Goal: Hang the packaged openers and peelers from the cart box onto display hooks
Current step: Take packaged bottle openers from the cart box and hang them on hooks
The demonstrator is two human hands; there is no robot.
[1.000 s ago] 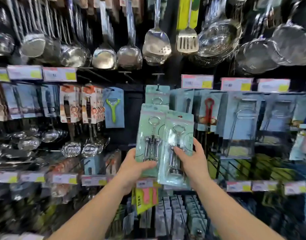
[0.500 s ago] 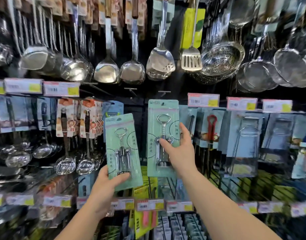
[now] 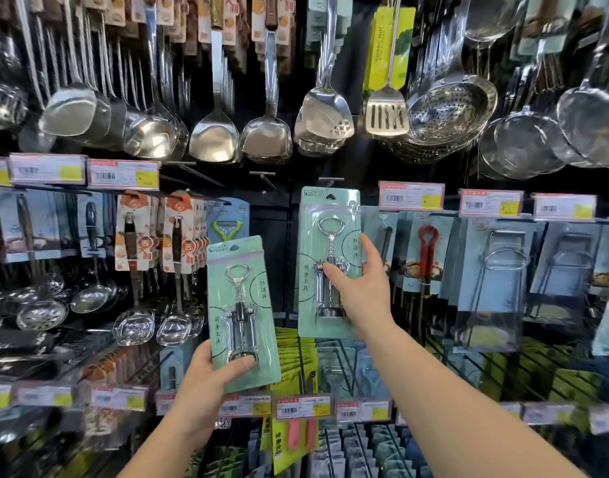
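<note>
Left hand (image 3: 206,384) gripping a carded corkscrew (image 3: 242,313) at 7 o'clock, right hand (image 3: 361,288) pinching another carded corkscrew (image 3: 327,263) at centre, raised to the display hook (image 3: 328,182).

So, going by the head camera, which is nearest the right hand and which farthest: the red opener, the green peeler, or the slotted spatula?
Measured from the right hand, as it appears in the picture:
1. Red opener, hanging just to its right.
2. Green peeler, to its left, past the empty black panel.
3. Slotted spatula, up on the top row, slightly right.

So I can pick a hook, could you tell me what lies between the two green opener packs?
Head view: only dark back panel, no product, between left pack and right pack.
</note>
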